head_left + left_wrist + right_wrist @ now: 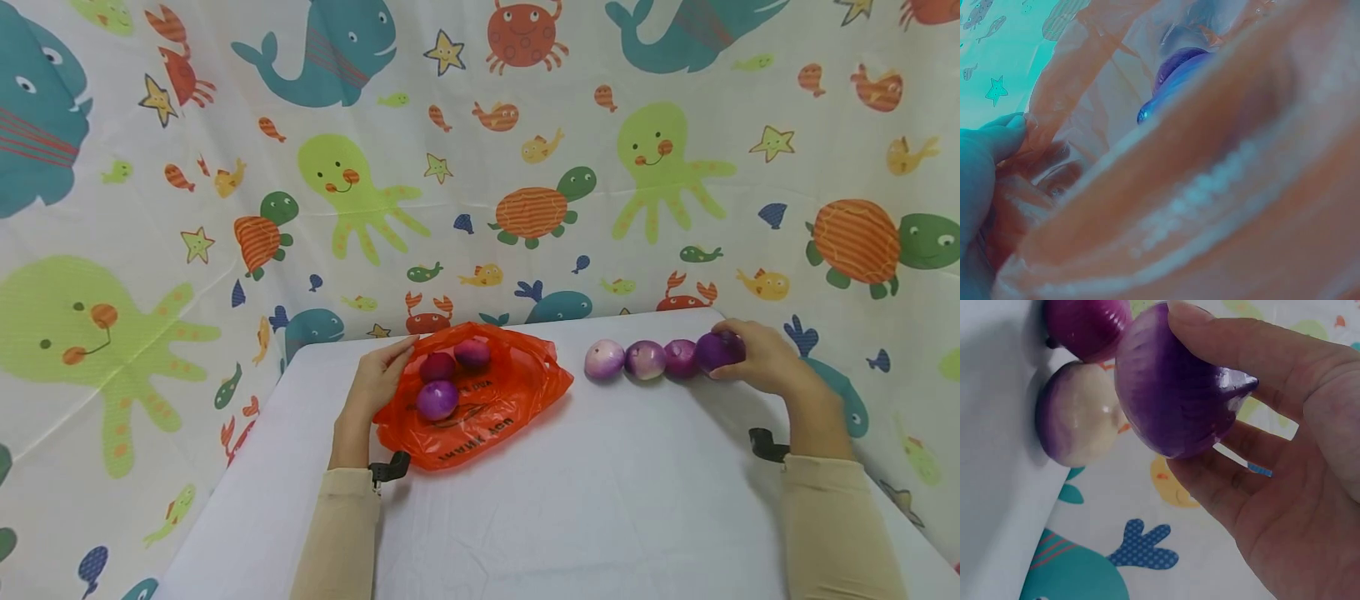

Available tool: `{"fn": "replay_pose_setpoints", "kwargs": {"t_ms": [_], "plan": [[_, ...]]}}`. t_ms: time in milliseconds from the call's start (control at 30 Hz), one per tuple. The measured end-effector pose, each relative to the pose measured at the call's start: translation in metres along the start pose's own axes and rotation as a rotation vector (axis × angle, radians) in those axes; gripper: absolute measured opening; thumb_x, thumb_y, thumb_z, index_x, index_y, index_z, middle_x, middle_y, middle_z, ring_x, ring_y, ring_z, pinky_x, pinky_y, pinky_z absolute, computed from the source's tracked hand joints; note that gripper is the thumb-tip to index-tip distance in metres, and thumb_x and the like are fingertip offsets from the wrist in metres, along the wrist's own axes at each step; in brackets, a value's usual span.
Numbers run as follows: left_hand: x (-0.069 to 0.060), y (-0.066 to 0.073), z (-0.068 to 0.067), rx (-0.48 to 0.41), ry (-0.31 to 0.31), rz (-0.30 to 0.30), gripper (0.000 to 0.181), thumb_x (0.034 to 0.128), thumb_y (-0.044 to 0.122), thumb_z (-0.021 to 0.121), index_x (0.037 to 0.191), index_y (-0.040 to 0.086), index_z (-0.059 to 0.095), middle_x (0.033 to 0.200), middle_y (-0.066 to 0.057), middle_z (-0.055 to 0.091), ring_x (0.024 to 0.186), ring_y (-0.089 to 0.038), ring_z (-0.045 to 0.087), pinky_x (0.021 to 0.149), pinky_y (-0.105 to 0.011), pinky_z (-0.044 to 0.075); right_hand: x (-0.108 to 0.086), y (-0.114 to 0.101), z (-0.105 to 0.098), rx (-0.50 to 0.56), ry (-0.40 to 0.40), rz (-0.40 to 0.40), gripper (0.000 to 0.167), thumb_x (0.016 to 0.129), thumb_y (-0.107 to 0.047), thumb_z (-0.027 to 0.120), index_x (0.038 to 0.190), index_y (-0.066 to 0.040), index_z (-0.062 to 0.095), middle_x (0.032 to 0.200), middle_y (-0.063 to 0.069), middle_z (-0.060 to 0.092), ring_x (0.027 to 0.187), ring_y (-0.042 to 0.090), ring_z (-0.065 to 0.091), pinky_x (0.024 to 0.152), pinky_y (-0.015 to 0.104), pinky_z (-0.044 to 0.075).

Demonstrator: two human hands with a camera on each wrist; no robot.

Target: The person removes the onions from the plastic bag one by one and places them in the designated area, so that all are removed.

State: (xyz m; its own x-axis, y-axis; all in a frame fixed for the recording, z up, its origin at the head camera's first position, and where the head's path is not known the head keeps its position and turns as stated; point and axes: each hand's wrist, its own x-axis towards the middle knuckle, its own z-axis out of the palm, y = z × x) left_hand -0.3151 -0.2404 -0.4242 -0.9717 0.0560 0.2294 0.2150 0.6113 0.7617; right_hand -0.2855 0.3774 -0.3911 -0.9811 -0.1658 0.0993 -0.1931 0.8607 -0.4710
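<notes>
By the far right corner of the counter (570,500), the right hand (763,357) pinches a dark onion (716,354), glossy enough that it could roll off; the left hand (372,382) pinches the thin red bag (517,392), which might tear.

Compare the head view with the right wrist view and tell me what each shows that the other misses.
Only the head view: the left hand at the edge of the red bag, with three onions on it.
Only the right wrist view: the pointed tip of the dark purple onion.
Both: the right hand holding that onion, neighbouring onions, the white table and the sea-creature cloth.
</notes>
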Motion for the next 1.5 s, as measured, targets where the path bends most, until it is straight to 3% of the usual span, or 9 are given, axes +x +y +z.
{"fn": "replay_pose_setpoints", "kwargs": {"t_ms": [167,367,567,933,1500], "plan": [[0.000,0.000,0.000,0.003,0.007,0.015,0.039,0.1090,0.035,0.054,0.147,0.030,0.061,0.147,-0.010,0.063,0.138,-0.034,0.058,0.113,-0.055,0.048,-0.005,0.009,-0.006,-0.002,-0.027,0.019,0.075,0.081,-0.022,0.090,0.139,0.006,0.050,0.134,0.038,0.055,0.124,0.057,0.050,0.102,0.076,0.043],[0.000,0.001,0.000,0.011,0.009,0.019,0.041,0.1096,0.034,0.053,0.148,0.025,0.060,0.147,-0.011,0.063,0.137,-0.036,0.058,0.113,-0.056,0.048,-0.012,0.017,-0.011,0.019,-0.090,0.105,0.083,0.082,-0.027,0.089,0.144,0.006,0.045,0.140,0.040,0.049,0.126,0.059,0.046,0.101,0.077,0.043],[0.000,0.002,0.000,0.003,0.003,-0.008,0.040,0.1090,0.036,0.054,0.149,0.032,0.059,0.149,-0.009,0.062,0.138,-0.034,0.057,0.112,-0.054,0.049,-0.014,0.024,-0.010,0.034,-0.118,0.138,0.088,0.079,-0.031,0.091,0.145,0.005,0.044,0.143,0.039,0.046,0.126,0.059,0.046,0.101,0.078,0.042],[-0.001,0.002,0.000,-0.002,-0.002,-0.005,0.041,0.1094,0.035,0.053,0.149,0.028,0.059,0.148,-0.010,0.062,0.138,-0.035,0.057,0.112,-0.055,0.049,-0.018,0.034,-0.007,0.045,-0.203,0.213,0.092,0.077,-0.033,0.092,0.142,0.006,0.041,0.140,0.041,0.045,0.121,0.060,0.049,0.092,0.075,0.050],[-0.002,-0.001,-0.002,0.006,0.011,0.001,0.040,0.1089,0.040,0.053,0.149,0.034,0.059,0.149,-0.009,0.061,0.137,-0.034,0.058,0.111,-0.055,0.050,-0.020,0.048,-0.001,0.006,-0.225,0.188,0.094,0.075,-0.046,0.091,0.139,0.007,0.045,0.140,0.043,0.045,0.120,0.060,0.051,0.091,0.074,0.048]]}}
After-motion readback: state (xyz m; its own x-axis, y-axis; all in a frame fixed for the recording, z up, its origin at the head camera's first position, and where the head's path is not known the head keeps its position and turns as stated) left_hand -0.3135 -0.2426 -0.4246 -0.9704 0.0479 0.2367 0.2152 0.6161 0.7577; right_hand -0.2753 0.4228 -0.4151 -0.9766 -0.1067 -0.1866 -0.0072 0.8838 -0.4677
